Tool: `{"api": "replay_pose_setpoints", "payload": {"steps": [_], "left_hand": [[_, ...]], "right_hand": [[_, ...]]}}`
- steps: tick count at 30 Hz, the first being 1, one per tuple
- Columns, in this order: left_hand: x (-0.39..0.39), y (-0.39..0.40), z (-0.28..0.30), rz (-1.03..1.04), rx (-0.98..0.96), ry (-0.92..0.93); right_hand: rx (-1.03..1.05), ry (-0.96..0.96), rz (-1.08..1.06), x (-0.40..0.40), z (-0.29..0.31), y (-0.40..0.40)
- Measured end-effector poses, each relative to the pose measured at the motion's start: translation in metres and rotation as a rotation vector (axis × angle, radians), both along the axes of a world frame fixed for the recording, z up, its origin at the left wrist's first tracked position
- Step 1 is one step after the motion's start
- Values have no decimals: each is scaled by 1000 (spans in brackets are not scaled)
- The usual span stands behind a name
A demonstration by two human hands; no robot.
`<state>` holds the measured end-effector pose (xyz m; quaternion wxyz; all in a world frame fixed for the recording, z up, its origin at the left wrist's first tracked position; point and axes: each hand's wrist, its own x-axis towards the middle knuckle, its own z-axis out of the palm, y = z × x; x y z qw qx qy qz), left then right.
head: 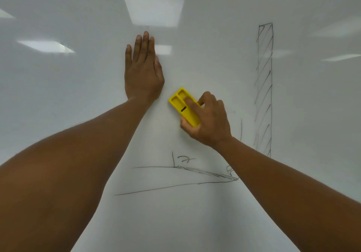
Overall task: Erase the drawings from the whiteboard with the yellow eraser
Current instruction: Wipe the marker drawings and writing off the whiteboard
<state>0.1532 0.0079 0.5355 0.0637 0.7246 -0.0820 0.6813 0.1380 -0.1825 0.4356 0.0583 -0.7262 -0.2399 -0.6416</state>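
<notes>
Eraser (184, 106): yellow, hard moulded shell, looks light and stiff, likely slick plastic. Right hand (209, 120) clamps it by the long edges, fingers on top, flat against whiteboard (78, 95) mid-board. Left hand (143, 70) flat on the board, fingers straight. Hatched column (263, 87) and lower sketch lines (175, 179) remain.

There is only one view, from the camera on my head. It faces the whiteboard (195, 222) straight on and from close up, so the board fills the whole picture and none of its edges show. Both my forearms reach in from the bottom corners toward the board. The wide lens bends the hatched column (263, 87) drawn right of the board's middle.
</notes>
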Motion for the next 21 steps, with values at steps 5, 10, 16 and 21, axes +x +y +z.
{"api": "replay_pose_setpoints", "payload": {"steps": [5,10,16,21], "left_hand": [[-1,0,-2,9,5,21],[-1,-1,-2,11,0,22],[0,0,-1,22,0,29],[0,0,-3,14,-5,37]], "right_hand": [[-975,-16,173,6,-42,-16],[-1011,3,166,10,-45,-32],[-276,-31,-55,5,-2,-43],[-263,-53,-40,5,-12,-43]]}}
